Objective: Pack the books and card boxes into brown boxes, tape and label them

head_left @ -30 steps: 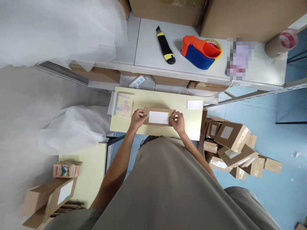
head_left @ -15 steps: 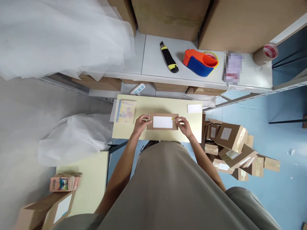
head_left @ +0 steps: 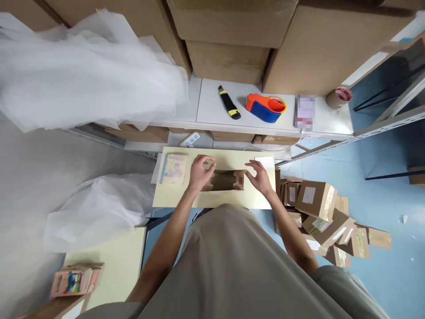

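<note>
Flat and smooth, a pale yellow table (head_left: 171, 197) stands in front of a light grey shelf (head_left: 210, 106). One small, long, brown cardboard box (head_left: 223, 180) sits near the middle of the table, with its top open and its dark inside showing. Two bare hands are at its ends. The left hand (head_left: 201, 172) bends over the left end, with its thumb and fingers apart; I cannot tell if it touches the box. The right hand (head_left: 260, 178) is by the right end, with its thumb and fingers apart too and nothing between them. One flat white card (head_left: 266, 161) lies just past the right hand. One flat yellow and blue pack (head_left: 173, 168) lies at the left end of the table.

Up on the shelf are one black and yellow cutter (head_left: 229, 103), one hard orange and blue tape holder (head_left: 265, 107), one round roll of brown tape (head_left: 338, 97) and at least four big cardboard boxes (head_left: 232, 22). Thin, crinkly white sheets (head_left: 96, 79) make two heaps on the left. On the smooth blue floor (head_left: 375, 195) to the right, at least eight taped brown boxes (head_left: 314, 199) lie in a messy pile.
</note>
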The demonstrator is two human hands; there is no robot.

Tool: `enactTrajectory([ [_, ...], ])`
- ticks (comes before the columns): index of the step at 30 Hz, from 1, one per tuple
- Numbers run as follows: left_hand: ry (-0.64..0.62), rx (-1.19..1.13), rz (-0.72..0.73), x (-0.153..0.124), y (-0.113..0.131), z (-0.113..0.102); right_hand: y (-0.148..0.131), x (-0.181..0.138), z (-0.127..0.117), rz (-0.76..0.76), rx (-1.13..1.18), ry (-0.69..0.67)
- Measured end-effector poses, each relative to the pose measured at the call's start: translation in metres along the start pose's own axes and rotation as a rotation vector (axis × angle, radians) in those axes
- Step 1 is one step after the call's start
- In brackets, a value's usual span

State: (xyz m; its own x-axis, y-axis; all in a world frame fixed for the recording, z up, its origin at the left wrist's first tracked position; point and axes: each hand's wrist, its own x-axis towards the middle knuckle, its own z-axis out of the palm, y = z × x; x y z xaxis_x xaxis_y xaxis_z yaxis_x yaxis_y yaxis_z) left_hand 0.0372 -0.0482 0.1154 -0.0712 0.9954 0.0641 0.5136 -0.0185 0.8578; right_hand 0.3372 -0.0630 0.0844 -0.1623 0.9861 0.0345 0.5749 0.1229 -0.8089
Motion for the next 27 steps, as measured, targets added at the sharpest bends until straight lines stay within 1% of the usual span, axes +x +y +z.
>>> enactTrajectory([
  [4,0.003,-0.068,0.181,0.044,0.049,0.010,-0.037,0.062,-0.060,-0.180,-0.251,0.169],
  [6,0.014,-0.101,0.276,0.065,0.076,0.017,-0.053,0.098,-0.085,-0.202,-0.402,0.237],
  [7,0.021,-0.114,0.316,0.073,0.089,0.021,-0.059,0.116,-0.093,-0.193,-0.477,0.246],
  [9,0.035,-0.126,0.374,0.086,0.112,0.027,-0.065,0.150,-0.102,-0.142,-0.606,0.228],
  [11,0.036,-0.130,0.407,0.091,0.130,0.032,-0.064,0.179,-0.100,-0.075,-0.708,0.186],
  [13,0.029,-0.143,0.420,0.090,0.139,0.035,-0.059,0.199,-0.094,-0.034,-0.769,0.156],
  [15,0.025,-0.169,0.408,0.082,0.140,0.036,-0.053,0.207,-0.089,-0.018,-0.767,0.162],
  [17,0.019,-0.208,0.362,0.069,0.134,0.034,-0.051,0.201,-0.084,0.005,-0.698,0.201],
  [18,0.018,-0.231,0.326,0.061,0.129,0.033,-0.051,0.192,-0.082,0.018,-0.641,0.221],
  [20,0.019,-0.286,0.246,0.042,0.117,0.029,-0.054,0.163,-0.077,0.028,-0.488,0.239],
  [21,0.023,-0.316,0.207,0.031,0.112,0.027,-0.058,0.145,-0.072,0.011,-0.392,0.228],
  [24,0.024,-0.397,0.103,-0.003,0.097,0.021,-0.073,0.084,-0.052,-0.026,-0.049,0.132],
  [27,-0.015,-0.458,-0.003,-0.035,0.084,0.016,-0.090,0.034,-0.024,0.021,0.222,-0.023],
])
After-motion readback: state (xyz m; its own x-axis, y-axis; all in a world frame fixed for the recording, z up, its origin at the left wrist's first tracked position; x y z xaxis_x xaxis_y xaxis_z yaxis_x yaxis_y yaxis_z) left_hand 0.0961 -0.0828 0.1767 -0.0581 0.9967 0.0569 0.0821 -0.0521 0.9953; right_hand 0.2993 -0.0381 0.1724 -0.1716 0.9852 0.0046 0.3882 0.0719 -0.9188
